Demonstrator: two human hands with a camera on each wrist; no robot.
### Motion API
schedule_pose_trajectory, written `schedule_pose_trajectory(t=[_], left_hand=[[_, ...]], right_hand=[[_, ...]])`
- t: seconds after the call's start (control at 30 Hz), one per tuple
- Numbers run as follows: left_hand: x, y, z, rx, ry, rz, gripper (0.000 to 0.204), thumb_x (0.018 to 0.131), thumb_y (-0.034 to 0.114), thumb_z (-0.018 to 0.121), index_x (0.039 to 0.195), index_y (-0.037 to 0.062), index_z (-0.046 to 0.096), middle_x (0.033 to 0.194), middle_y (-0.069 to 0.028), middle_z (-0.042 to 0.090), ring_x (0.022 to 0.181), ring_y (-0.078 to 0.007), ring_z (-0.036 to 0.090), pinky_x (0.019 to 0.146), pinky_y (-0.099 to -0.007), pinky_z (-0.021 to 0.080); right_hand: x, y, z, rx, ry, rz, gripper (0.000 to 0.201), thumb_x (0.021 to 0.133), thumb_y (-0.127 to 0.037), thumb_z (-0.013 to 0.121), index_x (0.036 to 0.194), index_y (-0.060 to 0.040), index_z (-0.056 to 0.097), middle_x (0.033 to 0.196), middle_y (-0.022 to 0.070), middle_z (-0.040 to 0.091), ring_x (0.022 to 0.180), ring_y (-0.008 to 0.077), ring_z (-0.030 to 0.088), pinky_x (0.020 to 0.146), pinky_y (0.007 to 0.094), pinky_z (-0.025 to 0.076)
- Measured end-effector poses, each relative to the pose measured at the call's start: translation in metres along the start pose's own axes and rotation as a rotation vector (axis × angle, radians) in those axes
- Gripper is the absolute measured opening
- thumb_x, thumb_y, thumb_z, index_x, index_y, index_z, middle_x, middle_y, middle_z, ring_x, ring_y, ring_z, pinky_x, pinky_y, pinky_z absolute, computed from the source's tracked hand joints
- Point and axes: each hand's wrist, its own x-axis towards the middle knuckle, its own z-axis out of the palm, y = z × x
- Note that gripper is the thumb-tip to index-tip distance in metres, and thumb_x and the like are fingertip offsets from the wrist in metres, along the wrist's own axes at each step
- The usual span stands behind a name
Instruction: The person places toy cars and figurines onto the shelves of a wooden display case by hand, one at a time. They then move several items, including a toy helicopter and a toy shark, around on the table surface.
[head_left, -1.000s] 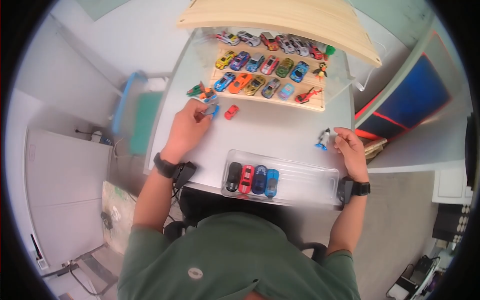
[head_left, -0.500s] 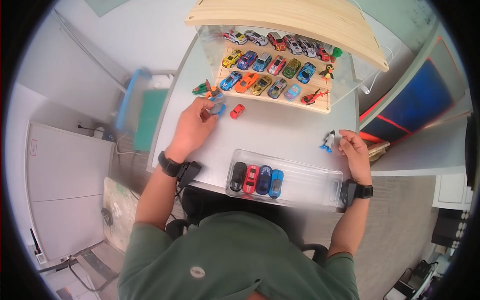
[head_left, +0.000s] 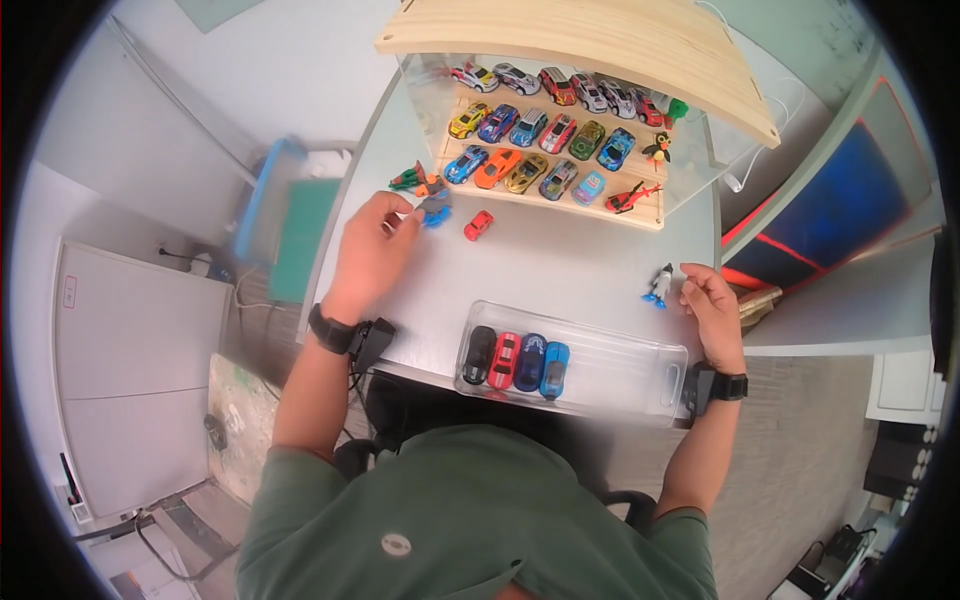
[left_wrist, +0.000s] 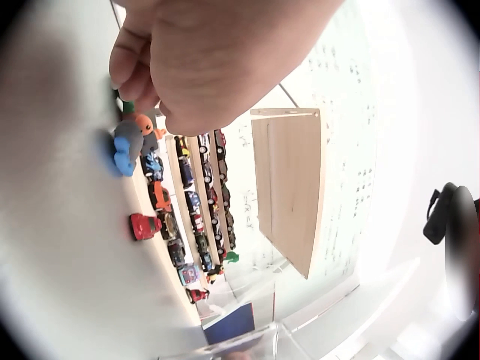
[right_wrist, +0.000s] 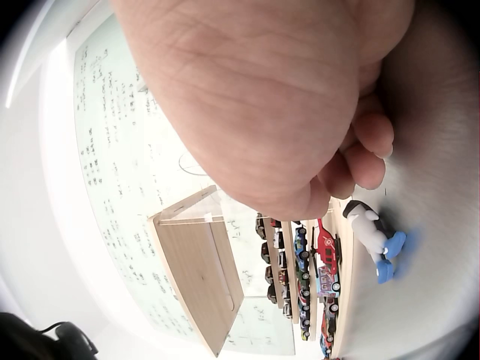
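Observation:
In the head view my left hand (head_left: 375, 245) is just beside a small grey toy figure with blue feet (head_left: 435, 212), its fingers loosely bent and holding nothing. In the left wrist view that grey figure (left_wrist: 127, 142) stands on the table below the fingertips. Behind it are a green toy (head_left: 407, 177) and an orange one (head_left: 432, 186). A small red toy car (head_left: 479, 225) sits to their right. My right hand (head_left: 710, 305) rests at the table's right side, fingers loosely curled, next to a penguin figure with blue feet (head_left: 660, 287).
A wooden display case (head_left: 590, 35) with clear sides holds several rows of toy cars, a red helicopter (head_left: 632, 198) and another penguin (head_left: 657, 149). A clear plastic tray (head_left: 630, 372) with several cars lies along the table's front edge.
My left hand has let go of the grey figure and drawn slightly back to the left. The right hand stays beside the penguin figure. The head view has shifted a little.

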Motion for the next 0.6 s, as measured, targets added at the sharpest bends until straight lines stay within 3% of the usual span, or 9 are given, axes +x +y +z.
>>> schedule_pose_trajectory(t=[0.13, 0.23, 0.33, 0.4, 0.6], left_hand=[[0.019, -0.017, -0.013, -0.011, 0.034, -0.001, 0.017, 0.101, 0.014, 0.073, 0.112, 0.0019, 0.069, 0.087, -0.0017, 0.069, 0.077, -0.0087, 0.061, 0.072, -0.0264, 0.052], [0.039, -0.040, -0.012, -0.029, 0.084, 0.072, 0.022, 0.100, 0.013, 0.072, 0.119, 0.0018, 0.070, 0.097, -0.0053, 0.071, 0.082, -0.0117, 0.062, 0.077, -0.0289, 0.053], [0.053, -0.052, -0.010, 0.120, 0.056, 0.152, 0.029, 0.100, 0.011, 0.071, 0.127, 0.0016, 0.070, 0.111, -0.0099, 0.070, 0.086, -0.0166, 0.063, 0.081, -0.0319, 0.054], [0.057, -0.053, -0.009, 0.150, -0.024, 0.100, 0.032, 0.099, 0.012, 0.071, 0.129, 0.0023, 0.070, 0.117, -0.0158, 0.069, 0.090, -0.0256, 0.066, 0.084, -0.0385, 0.056], [0.062, -0.047, -0.009, 0.195, -0.070, 0.107, 0.023, 0.099, 0.013, 0.071, 0.119, 0.0013, 0.073, 0.113, -0.0173, 0.069, 0.090, -0.0284, 0.067, 0.083, -0.0400, 0.055]], right_hand=[[-0.001, -0.001, 0.001, -0.011, 0.010, -0.003, 0.027, 0.107, -0.014, 0.065, 0.132, -0.0027, 0.068, 0.094, -0.0056, 0.060, 0.086, 0.0051, 0.055, 0.077, 0.0214, 0.044], [0.000, 0.000, 0.000, 0.016, -0.011, -0.009, 0.027, 0.107, -0.013, 0.065, 0.132, -0.0021, 0.068, 0.095, -0.0054, 0.061, 0.086, 0.0053, 0.055, 0.077, 0.0214, 0.044], [-0.002, -0.005, 0.002, -0.004, -0.011, 0.004, 0.028, 0.107, -0.011, 0.064, 0.132, -0.0017, 0.068, 0.096, -0.0050, 0.061, 0.086, 0.0055, 0.055, 0.078, 0.0216, 0.045], [-0.001, -0.004, 0.002, 0.007, -0.003, 0.007, 0.027, 0.107, -0.010, 0.064, 0.132, -0.0019, 0.068, 0.096, -0.0050, 0.061, 0.086, 0.0056, 0.055, 0.078, 0.0218, 0.045], [-0.001, -0.005, 0.000, 0.003, -0.017, 0.005, 0.028, 0.106, -0.009, 0.063, 0.132, -0.0023, 0.068, 0.095, -0.0050, 0.062, 0.086, 0.0060, 0.055, 0.079, 0.0221, 0.046]])
